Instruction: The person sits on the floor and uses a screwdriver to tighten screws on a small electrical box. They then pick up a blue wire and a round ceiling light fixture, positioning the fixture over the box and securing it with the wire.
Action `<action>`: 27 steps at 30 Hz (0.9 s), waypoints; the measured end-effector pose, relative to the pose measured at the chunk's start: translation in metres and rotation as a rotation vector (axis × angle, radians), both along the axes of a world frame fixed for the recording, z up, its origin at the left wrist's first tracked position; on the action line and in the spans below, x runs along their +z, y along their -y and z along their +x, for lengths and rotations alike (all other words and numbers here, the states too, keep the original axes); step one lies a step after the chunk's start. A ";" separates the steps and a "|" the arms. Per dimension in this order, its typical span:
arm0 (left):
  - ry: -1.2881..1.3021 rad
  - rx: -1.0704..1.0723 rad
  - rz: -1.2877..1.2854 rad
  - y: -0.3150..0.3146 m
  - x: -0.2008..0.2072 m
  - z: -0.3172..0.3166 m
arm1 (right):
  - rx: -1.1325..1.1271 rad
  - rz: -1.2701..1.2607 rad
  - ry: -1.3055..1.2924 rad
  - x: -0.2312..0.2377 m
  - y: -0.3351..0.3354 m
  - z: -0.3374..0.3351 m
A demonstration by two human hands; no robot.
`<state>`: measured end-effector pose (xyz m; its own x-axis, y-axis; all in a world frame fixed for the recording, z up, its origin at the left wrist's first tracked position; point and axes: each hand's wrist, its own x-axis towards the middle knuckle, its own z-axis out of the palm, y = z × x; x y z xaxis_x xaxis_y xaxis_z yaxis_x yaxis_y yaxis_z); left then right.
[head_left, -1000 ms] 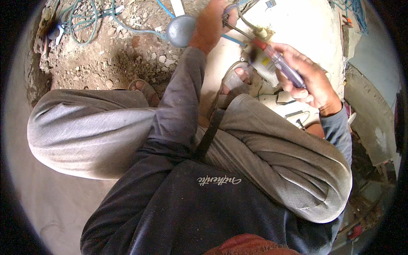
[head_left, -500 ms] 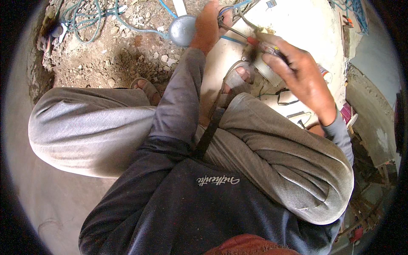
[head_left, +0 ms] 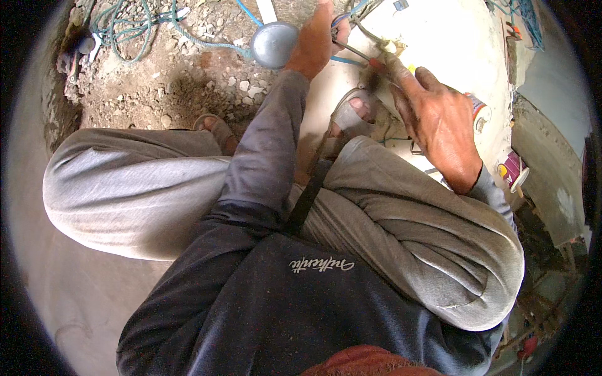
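At the top middle, my left hand [head_left: 311, 45] is closed around a small dark part with wires, mostly hidden by the fingers. My right hand [head_left: 442, 125] is wrapped round a screwdriver [head_left: 357, 55], its back turned upward. The screwdriver's thin metal shaft and reddish collar show, while the hand covers most of the handle. Its tip reaches the part at my left fingers. Blue and grey wires [head_left: 359, 7] run out from beside that hand. Just left of my left wrist is a round grey disc [head_left: 274, 45] with a white strip behind it.
Tangled teal rope [head_left: 135, 28] lies over gravelly soil at the upper left. My sandalled foot [head_left: 354, 113] is below the screwdriver, near the pale board [head_left: 439, 37]. A small tin [head_left: 480, 111] and a purple-and-white container [head_left: 514, 172] stand to the right.
My right hand has rolled over, so its back faces up and the handle is mostly covered. My left hand has shifted slightly right.
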<state>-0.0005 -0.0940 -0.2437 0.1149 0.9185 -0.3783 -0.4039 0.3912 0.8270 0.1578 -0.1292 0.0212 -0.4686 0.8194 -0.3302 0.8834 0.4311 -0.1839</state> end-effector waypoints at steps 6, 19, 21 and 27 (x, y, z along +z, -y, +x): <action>0.407 0.024 -0.355 -0.011 0.070 -0.006 | -0.928 -1.028 -0.657 0.004 -0.023 0.012; -0.036 -0.189 -0.083 -0.002 0.026 -0.009 | 0.143 0.227 0.126 -0.014 -0.009 0.007; 0.178 -0.336 -0.143 -0.010 0.025 -0.026 | 0.140 0.245 0.121 -0.013 -0.010 0.009; 0.053 -0.206 -0.135 0.000 0.049 -0.011 | -0.194 -0.191 0.056 -0.005 -0.009 0.013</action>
<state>-0.0114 -0.0941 -0.1943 0.3171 0.8152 -0.4846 -0.3455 0.5752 0.7415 0.1711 -0.1199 0.0165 -0.2851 0.8124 -0.5087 0.9573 0.2146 -0.1939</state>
